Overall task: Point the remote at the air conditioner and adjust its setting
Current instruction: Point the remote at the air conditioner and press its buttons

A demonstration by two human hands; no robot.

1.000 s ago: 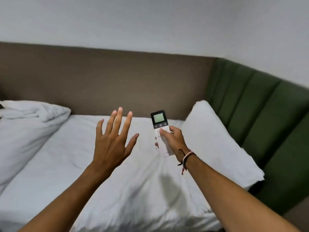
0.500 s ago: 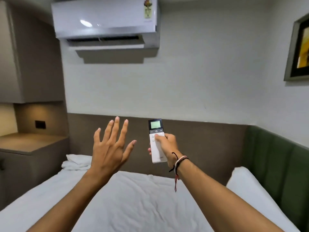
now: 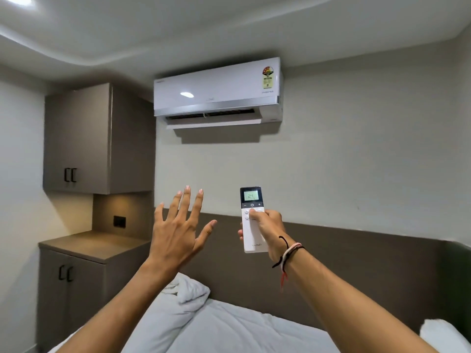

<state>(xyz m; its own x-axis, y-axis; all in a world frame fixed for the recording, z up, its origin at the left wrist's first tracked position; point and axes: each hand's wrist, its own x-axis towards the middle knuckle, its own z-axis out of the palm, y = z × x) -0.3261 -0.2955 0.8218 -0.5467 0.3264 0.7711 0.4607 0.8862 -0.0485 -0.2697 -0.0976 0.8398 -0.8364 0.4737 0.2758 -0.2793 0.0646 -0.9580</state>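
A white wall-mounted air conditioner [image 3: 218, 91] hangs high on the far wall, its flap open. Below it, my right hand [image 3: 267, 229] holds a slim white remote [image 3: 251, 226] upright, its black top with a lit screen reading 24 aimed up at the unit. My thumb rests on the buttons just under the screen. My left hand [image 3: 179, 229] is raised beside the remote with fingers spread and nothing in it, about a hand's width to the left.
A brown wall cabinet [image 3: 84, 138] and a low cabinet with a countertop [image 3: 89, 244] stand at the left. The bed with white sheets [image 3: 229, 327] and a bunched duvet [image 3: 183, 294] lies below my arms. A brown headboard panel [image 3: 356, 263] runs along the wall.
My view has tilted up from the bed to the wall, bringing the air conditioner fully into sight. Both hands rose with it; the remote stays in my right hand, thumb on its buttons.
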